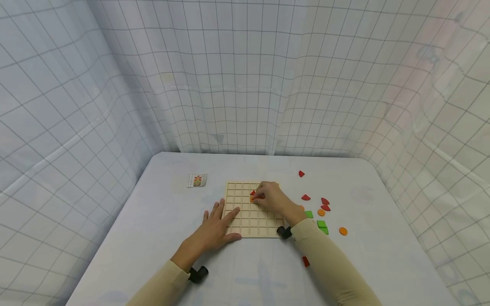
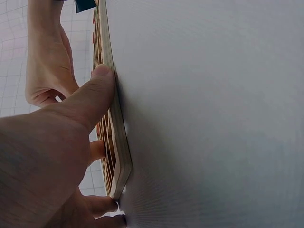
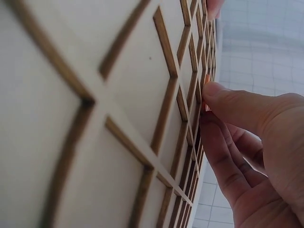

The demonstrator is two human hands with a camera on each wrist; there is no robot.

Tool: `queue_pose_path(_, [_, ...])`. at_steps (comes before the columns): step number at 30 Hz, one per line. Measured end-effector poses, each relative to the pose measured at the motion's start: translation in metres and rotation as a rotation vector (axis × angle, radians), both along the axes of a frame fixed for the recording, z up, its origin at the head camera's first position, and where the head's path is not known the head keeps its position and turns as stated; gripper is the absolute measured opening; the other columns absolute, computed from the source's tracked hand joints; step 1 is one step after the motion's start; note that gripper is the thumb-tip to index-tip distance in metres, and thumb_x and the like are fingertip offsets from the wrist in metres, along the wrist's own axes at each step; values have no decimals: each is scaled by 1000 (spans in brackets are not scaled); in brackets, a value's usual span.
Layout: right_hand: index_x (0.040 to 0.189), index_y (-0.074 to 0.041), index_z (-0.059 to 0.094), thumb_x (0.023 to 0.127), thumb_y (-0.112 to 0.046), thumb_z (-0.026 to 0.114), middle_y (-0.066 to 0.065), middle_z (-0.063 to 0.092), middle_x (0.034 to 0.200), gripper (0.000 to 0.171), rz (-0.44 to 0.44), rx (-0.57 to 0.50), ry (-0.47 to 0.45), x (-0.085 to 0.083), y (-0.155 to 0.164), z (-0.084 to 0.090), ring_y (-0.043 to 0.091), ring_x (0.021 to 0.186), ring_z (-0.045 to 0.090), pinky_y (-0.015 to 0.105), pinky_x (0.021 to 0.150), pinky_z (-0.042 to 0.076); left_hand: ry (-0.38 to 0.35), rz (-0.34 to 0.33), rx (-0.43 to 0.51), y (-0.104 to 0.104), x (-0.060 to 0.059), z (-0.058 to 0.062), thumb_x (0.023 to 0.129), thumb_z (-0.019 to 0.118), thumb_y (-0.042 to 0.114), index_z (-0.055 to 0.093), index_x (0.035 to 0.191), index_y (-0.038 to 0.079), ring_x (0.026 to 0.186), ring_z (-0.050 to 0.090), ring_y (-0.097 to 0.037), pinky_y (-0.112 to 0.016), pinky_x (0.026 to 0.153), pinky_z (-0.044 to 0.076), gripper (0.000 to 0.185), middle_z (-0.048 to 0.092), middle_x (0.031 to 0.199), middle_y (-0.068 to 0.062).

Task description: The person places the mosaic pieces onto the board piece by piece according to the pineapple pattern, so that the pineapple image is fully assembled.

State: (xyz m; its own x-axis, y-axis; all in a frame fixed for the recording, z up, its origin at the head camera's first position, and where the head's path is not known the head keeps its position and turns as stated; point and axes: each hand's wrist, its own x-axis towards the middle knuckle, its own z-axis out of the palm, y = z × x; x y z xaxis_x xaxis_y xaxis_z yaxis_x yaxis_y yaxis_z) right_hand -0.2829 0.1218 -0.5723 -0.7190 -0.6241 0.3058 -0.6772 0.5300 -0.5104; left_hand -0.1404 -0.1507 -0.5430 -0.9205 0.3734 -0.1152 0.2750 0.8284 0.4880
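A square wooden grid board [image 1: 254, 223] lies on the table under both hands. My left hand [image 1: 215, 230] rests at its lower left corner with fingers spread; in the left wrist view the thumb [image 2: 92, 97] lies along the board's side edge. Over the upper middle of the board, my right hand [image 1: 271, 198] pinches a small orange piece [image 1: 252, 198] at a grid cell. A small red piece [image 1: 253, 193] sits in the grid just above it. Fingers hide part of the orange piece in the right wrist view.
Right of the board lie loose red wedges [image 1: 306, 197], orange discs [image 1: 343, 231] and green pieces [image 1: 321, 224]. One dark red piece [image 1: 305, 261] is beside the right sleeve. A small printed picture card [image 1: 197, 180] lies at the back left. Grid-patterned curtains [image 1: 237, 85] surround the table.
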Motion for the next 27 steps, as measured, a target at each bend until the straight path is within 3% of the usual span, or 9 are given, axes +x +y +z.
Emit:
queue_pose_path(8, [102, -6, 94, 104, -10, 89, 8, 82, 110, 6, -64, 66, -100, 19, -9, 27, 21, 103, 78, 32, 89, 69, 57, -28, 62, -5, -1, -16, 107, 75, 68, 46, 180, 20, 175, 17, -69, -95, 131, 20, 92, 12, 190, -41])
queue_pose_path(14, [106, -8, 94, 104, -11, 89, 6, 83, 111, 6, -80, 65, -101, 25, -4, 32, 19, 103, 78, 32, 90, 68, 11, -7, 24, -1, 2, -2, 106, 83, 55, 46, 180, 16, 177, 16, -66, -91, 135, 21, 92, 12, 190, -40])
queue_pose_path(18, [109, -8, 94, 104, -11, 89, 5, 83, 109, 7, -92, 54, -90, 28, 5, 35, 17, 100, 76, 32, 88, 67, 7, 2, 5, 0, 3, 2, 105, 83, 56, 46, 180, 17, 178, 16, -64, -90, 135, 21, 93, 12, 191, -39])
queue_pose_path(27, [113, -6, 91, 103, -11, 91, 5, 81, 106, 11, -130, 94, -78, 47, 39, 48, 14, 92, 76, 28, 85, 67, 50, -9, 87, -6, -3, -21, 104, 80, 66, 46, 180, 23, 178, 15, -66, -93, 134, 18, 94, 11, 191, -38])
